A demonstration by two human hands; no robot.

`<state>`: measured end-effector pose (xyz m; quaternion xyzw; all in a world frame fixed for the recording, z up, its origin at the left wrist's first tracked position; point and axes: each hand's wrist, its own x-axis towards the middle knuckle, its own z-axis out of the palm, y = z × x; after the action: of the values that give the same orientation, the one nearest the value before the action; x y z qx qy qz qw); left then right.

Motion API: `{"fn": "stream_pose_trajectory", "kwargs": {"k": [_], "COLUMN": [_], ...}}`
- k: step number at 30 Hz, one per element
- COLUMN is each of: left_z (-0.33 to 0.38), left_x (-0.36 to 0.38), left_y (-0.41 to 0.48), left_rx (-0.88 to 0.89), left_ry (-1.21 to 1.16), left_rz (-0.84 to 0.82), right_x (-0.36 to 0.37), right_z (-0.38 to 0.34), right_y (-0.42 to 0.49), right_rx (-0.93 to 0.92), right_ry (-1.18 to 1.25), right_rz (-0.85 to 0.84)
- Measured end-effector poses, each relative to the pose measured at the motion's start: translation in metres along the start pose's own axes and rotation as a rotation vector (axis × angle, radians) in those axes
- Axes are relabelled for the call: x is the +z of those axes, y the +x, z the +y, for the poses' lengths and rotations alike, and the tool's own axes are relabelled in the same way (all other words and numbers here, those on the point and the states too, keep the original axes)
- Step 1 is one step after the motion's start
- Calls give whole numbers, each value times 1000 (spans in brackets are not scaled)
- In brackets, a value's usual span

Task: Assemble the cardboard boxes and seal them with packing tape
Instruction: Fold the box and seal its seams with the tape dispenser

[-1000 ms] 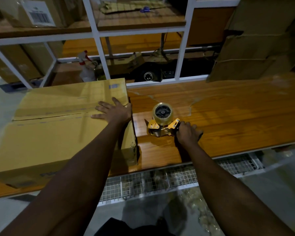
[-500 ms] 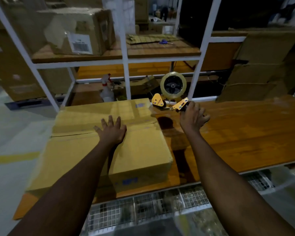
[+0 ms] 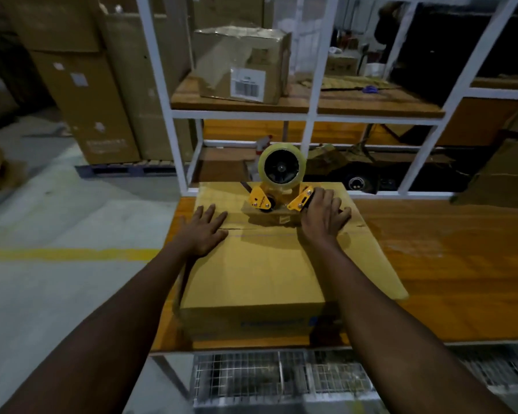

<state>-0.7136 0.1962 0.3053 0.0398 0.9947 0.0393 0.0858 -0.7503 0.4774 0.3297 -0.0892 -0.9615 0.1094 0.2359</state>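
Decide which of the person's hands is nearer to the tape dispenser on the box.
Right. The right hand holds the tape dispenser by its handle, so it touches it. The left hand lies flat on the cardboard box top, apart from the dispenser, off to its left.

Dim, murky light; soft blur; wide-angle bending at edges.

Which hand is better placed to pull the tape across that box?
Right. The right hand grips the tape dispenser, set on the cardboard box; the left hand lies flat on its top, holding nothing.
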Motion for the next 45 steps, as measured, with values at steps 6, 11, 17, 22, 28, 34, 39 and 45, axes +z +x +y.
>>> {"fn": "stream_pose_trajectory", "kwargs": {"k": [6, 11, 17, 22, 28, 34, 39, 45], "left_z": [2, 30, 43, 50, 56, 54, 53, 50], "left_x": [18, 23, -20, -46, -57, -41, -24, -47], "left_y": [-11, -15, -27, -20, -25, -32, -29, -24], "left_rx": [9, -5, -265, -222, -202, -253, -328, -346], "left_ry": [-231, -474, -1552, -1878, -1877, -1768, -1652, -1825], "left_rz": [133, 359, 687, 573, 557, 600, 541, -46], "right_x": [1, -7, -24, -28, -31, -29, -26, -29], "right_z": [-33, -42, -49, -57, -62, -64, -65, -65], "right_y": [-9, -5, 7, 6, 5, 4, 3, 2], "right_rx": [-119, -149, -154, -113, -108, -104, -105, -115], "right_ry": [15, 34, 107, 187, 173, 145, 145, 149], "right_rz": [-2, -65, -73, -69, -30, -7, 25, 38]}}
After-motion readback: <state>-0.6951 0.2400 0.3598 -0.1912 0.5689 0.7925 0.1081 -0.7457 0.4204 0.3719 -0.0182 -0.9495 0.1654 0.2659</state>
